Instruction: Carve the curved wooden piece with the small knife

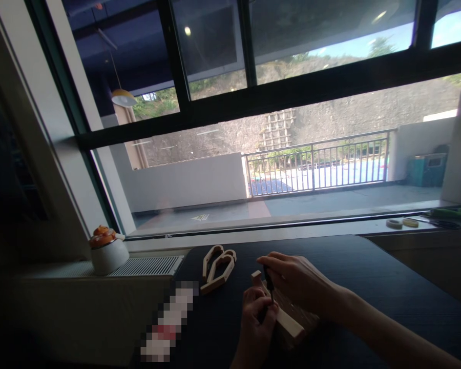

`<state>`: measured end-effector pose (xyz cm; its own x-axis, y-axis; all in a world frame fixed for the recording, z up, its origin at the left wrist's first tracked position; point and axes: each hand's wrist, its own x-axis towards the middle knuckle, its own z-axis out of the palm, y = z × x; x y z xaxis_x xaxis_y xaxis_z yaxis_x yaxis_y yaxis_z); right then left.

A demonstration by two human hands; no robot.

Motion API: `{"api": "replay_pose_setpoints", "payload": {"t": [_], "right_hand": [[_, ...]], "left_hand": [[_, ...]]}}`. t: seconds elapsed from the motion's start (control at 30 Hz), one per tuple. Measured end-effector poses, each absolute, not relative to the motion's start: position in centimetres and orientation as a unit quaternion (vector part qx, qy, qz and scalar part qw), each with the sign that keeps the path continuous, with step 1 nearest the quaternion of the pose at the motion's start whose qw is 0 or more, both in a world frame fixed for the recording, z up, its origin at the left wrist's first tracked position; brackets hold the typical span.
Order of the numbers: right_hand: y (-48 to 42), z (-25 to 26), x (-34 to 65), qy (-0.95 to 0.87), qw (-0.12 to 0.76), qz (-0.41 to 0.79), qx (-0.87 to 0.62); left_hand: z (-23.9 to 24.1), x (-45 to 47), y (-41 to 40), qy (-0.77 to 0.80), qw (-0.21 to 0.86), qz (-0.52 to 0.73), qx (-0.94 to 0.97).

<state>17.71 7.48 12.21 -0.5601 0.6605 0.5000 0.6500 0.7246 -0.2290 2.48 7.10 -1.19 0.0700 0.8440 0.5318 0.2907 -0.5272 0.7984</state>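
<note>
My right hand (297, 277) is closed around the dark handle of a screwdriver (268, 279), its shaft pointing down. The tip meets a pale wooden piece (290, 325) near my left fingertips. My left hand (255, 318) is closed on that wooden piece, thumb and finger pinching it just below the screwdriver. A curved end of pale wood (256, 275) rises behind my left hand; whether it belongs to the same piece is hard to tell. Under my right hand, something brownish is partly hidden in shadow. To the left, curved wooden frames (219, 269) lie on the dark table.
The dark table (330, 256) has a rounded far corner below the window. A white pot with an orange top (108, 251) stands on the radiator cover at left. Tape rolls (395, 224) lie on the sill at right. A blurred patch covers the table's left edge.
</note>
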Motion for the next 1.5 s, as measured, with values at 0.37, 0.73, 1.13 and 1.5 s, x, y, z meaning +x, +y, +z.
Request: {"api": "replay_pose_setpoints", "payload": {"t": [0.37, 0.73, 1.13, 1.5], "right_hand": [[7.7, 12.4, 17.8, -0.883, 0.285, 0.005, -0.372], [7.7, 12.3, 17.9, -0.890, 0.291, 0.022, -0.349], [6.7, 12.8, 17.0, -0.896, 0.307, 0.056, -0.317], [7.4, 12.6, 17.1, -0.882, 0.311, 0.026, -0.352]], "left_hand": [[-1.1, 2.4, 7.1, 0.417, 0.243, 0.538, 0.691], [-1.2, 2.5, 7.1, 0.410, 0.239, 0.551, 0.687], [-0.8, 2.5, 6.8, 0.411, 0.238, 0.543, 0.693], [-1.0, 2.6, 7.0, 0.410, 0.230, 0.540, 0.698]]}}
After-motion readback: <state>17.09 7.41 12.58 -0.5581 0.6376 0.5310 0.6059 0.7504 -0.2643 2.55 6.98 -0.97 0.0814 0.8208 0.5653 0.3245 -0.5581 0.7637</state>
